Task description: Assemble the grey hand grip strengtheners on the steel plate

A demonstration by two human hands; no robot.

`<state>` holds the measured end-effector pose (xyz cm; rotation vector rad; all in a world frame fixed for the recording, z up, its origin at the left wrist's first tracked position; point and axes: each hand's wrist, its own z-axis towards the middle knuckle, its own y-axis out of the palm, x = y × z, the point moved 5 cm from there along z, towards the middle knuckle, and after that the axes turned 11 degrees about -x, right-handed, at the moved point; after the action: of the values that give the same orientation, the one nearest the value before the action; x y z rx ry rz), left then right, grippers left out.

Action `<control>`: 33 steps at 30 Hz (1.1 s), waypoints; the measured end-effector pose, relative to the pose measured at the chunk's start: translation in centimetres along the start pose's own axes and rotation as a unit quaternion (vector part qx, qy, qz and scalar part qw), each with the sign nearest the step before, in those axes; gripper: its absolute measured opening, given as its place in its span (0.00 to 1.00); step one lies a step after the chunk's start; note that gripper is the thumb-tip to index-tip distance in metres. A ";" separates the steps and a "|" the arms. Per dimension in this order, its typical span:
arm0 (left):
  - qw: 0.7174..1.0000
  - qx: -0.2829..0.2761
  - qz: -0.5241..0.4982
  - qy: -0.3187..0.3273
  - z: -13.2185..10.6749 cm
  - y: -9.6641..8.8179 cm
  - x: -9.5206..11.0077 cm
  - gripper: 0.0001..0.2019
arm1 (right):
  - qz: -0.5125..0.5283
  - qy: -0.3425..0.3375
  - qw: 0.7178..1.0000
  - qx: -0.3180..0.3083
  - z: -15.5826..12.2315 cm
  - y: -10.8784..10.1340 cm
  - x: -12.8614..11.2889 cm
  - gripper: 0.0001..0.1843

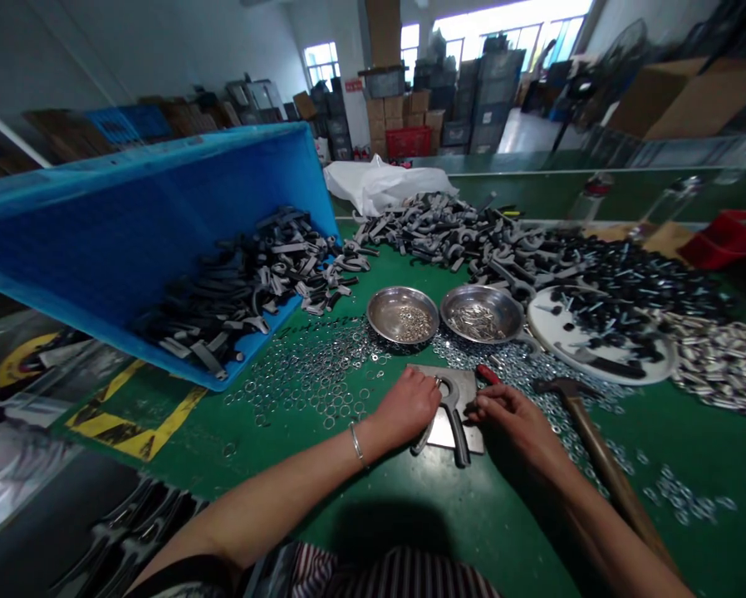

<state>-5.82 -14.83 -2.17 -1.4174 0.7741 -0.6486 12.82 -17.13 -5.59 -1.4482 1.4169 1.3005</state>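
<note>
My left hand [407, 405] is closed on the curved head of a grey hook-shaped metal part [453, 411] that lies on a small steel plate [466, 384] on the green table. My right hand [511, 413] is closed in a pinch at the part's right side, on something I cannot make out; a red tip [488, 374] shows just above its fingers. A wooden-handled hammer [588, 432] lies to the right of that hand.
Two steel bowls [403, 314] [482, 312] of small parts stand behind the plate. Loose washers [304, 378] cover the table. A tipped blue crate [142, 224] spills grey parts at left. A white tray [597, 340] with black bolts sits right; a red bin [728, 237] beyond.
</note>
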 end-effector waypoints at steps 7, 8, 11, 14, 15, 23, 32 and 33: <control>1.000 -0.002 -0.029 0.011 -2.4 0.9 0.9 0.17 | -0.208 -0.045 0.977 -0.027 1.3 1.9 -1.0 0.19; 0.999 -0.003 -0.033 0.010 -2.6 1.1 1.0 0.18 | -0.231 -0.055 0.971 -0.021 1.4 2.1 -1.0 0.19; 0.999 -0.005 -0.051 0.002 -3.0 1.5 1.1 0.19 | -0.321 -0.114 0.940 -0.002 1.6 2.9 -1.5 0.16; 0.997 -0.004 -0.079 -0.007 -3.1 1.6 0.8 0.19 | -0.398 -0.180 0.899 -0.019 1.6 3.9 -1.7 0.13; 0.996 -0.003 -0.093 -0.009 -3.2 1.6 0.8 0.19 | -0.419 -0.197 0.886 -0.030 1.6 4.2 -1.6 0.13; 0.950 0.033 -0.295 -0.094 -3.1 1.2 -1.3 0.16 | -0.551 -0.264 0.788 -0.073 2.3 5.5 -0.7 0.13; 0.966 -0.026 -0.180 -0.183 2.7 -2.0 -11.9 0.12 | -0.672 -0.319 0.652 -0.145 0.4 6.1 -1.0 0.20; 0.965 -0.055 -0.170 -0.193 3.6 -1.9 -12.9 0.12 | -0.688 -0.321 0.633 -0.154 0.1 6.1 -0.9 0.24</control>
<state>-10.67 -2.52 0.79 -1.7333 0.2633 -0.5673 6.98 -17.66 -3.83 -1.4158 -0.5234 0.7620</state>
